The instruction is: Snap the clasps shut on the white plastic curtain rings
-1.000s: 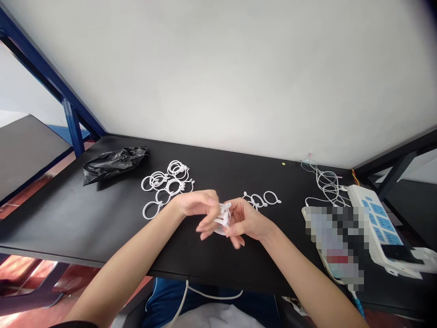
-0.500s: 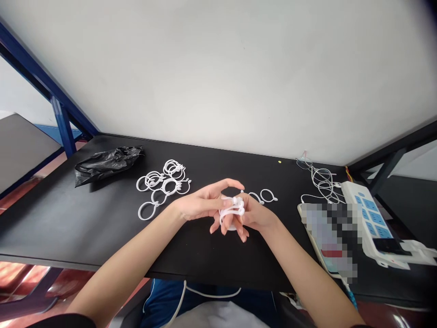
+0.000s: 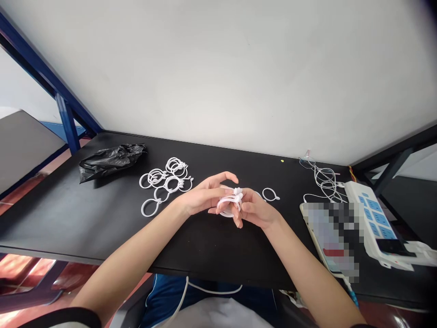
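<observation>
Between my two hands, above the black table (image 3: pixel 191 246), is a small bunch of white plastic rings (image 3: pixel 229 212) with little knobs on them, like curtain rings. My left hand (image 3: pixel 206 195) grips the bunch from the left, its thumb on top and its index finger raised clear. From the right, my right hand (image 3: pixel 254 207) holds the same rings, with some fingers passing through or behind them. How the fingers sit inside the rings is partly hidden. One loose white ring (image 3: pixel 263 190) lies just beyond my right hand, and part of another is covered by it.
Several white rings (image 3: pixel 150 216) lie in a loose pile left of my hands. A crumpled black plastic bag (image 3: pixel 111 160) rests at the far left. On the right are coiled white cables (image 3: pixel 324 180), a blurred-out phone-like device (image 3: pixel 334 241) and a white power strip (image 3: pixel 355 196).
Both hands have drawn slightly closer around the bunch of rings, and the left index finger has shifted a little left. The whole view has shifted slightly.
</observation>
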Motion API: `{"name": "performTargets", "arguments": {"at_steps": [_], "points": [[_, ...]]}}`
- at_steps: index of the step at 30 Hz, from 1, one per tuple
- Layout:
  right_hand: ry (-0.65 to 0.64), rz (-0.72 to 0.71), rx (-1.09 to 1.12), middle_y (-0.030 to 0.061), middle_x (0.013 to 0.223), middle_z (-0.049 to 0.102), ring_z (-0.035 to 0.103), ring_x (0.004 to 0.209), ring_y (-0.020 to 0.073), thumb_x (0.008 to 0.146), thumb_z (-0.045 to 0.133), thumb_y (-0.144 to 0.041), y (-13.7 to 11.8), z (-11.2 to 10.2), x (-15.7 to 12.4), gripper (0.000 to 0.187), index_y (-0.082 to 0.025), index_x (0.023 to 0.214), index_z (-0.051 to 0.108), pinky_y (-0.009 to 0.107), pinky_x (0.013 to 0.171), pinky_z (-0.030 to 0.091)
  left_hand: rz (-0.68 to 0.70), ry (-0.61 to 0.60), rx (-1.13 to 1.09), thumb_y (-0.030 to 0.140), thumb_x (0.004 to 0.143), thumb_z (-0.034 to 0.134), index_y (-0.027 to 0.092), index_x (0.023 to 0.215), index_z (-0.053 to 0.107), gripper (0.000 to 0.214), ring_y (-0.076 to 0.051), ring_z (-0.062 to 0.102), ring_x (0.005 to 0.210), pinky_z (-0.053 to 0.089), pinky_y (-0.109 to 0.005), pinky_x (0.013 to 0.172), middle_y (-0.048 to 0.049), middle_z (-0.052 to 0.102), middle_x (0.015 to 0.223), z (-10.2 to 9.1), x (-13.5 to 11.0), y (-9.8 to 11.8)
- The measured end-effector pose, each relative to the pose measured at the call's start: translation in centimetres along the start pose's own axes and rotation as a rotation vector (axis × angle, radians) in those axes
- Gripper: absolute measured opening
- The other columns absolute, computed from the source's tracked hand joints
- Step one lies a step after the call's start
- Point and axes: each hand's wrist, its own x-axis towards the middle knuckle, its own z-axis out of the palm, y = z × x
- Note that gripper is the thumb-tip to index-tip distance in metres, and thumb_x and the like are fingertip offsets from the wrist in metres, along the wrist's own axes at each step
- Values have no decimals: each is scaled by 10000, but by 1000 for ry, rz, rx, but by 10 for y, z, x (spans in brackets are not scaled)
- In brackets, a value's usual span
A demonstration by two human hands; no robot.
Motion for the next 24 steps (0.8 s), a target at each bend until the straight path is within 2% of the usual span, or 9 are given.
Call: {"name": "performTargets", "arguments": {"at_steps": [2, 5, 8, 10, 12, 15, 17, 20, 24], "points": [[0, 6, -3, 18, 596, 689, 687, 563, 143, 779, 741, -492, -2, -2, -1, 369, -132, 856, 720, 309, 675, 606, -4, -3, 36, 309, 895, 635, 189, 1075, 501, 254, -57, 456, 409, 354, -138, 390, 31, 595, 590, 2, 0, 1], [-33, 33, -14, 39, 583, 698, 682, 517, 150, 759, 777, -405, -8, -6, -6, 299, -112, 745, 725, 261, 564, 597, 5, 16, 154, 310, 881, 647, 184, 1087, 502, 281, -75, 515, 514, 408, -152, 432, 23, 597, 686, 4, -1, 4], [-67, 67, -21, 68, 664, 736, 694, 515, 157, 748, 791, -283, -16, -9, -13, 192, -102, 730, 732, 217, 482, 575, 19, 22, 287, 283, 868, 659, 184, 1121, 500, 315, -101, 580, 712, 485, -194, 594, -8, 616, 845, 5, -1, 9], [-89, 91, -20, 73, 689, 746, 709, 539, 166, 748, 785, -225, -20, -9, -16, 135, -100, 747, 735, 215, 493, 584, 14, 48, 374, 299, 882, 641, 166, 1068, 546, 248, -93, 556, 772, 460, -189, 656, -20, 602, 901, 4, -1, 12], [-111, 109, -17, 70, 697, 750, 717, 554, 168, 753, 774, -185, -22, -8, -17, 93, -101, 757, 733, 219, 514, 595, -14, 72, 427, 350, 908, 601, 136, 920, 595, 215, -60, 469, 654, 380, -162, 570, 5, 547, 774, 3, 0, 11], [-131, 117, -12, 62, 717, 754, 725, 578, 163, 764, 758, -144, -22, -8, -18, 53, -103, 783, 730, 213, 539, 601, -127, 12, 378, 416, 915, 579, 117, 750, 600, 342, -36, 326, 454, 248, -166, 427, 55, 409, 536, 1, 1, 6], [-143, 125, -12, 74, 759, 759, 728, 592, 163, 768, 756, -140, -21, -8, -18, 72, -97, 820, 730, 215, 548, 603, -217, -91, 266, 449, 896, 600, 107, 772, 638, 365, -42, 364, 374, 251, -170, 363, 32, 489, 506, 0, 1, 0], [-200, 167, 13, 93, 784, 757, 730, 601, 173, 774, 762, -179, -19, -8, -17, 128, -88, 855, 723, 233, 541, 606, -343, -241, 100, 488, 860, 638, 78, 853, 700, 415, -63, 442, 310, 314, -182, 305, -70, 682, 630, 0, 2, -4], [-207, 225, 37, 57, 725, 735, 712, 570, 154, 762, 779, -197, -19, -3, -16, 163, -93, 859, 699, 227, 529, 596, -411, -312, 119, 484, 895, 596, 61, 826, 734, 451, -95, 516, 307, 423, -188, 350, -119, 719, 627, 2, 0, 0]]}}
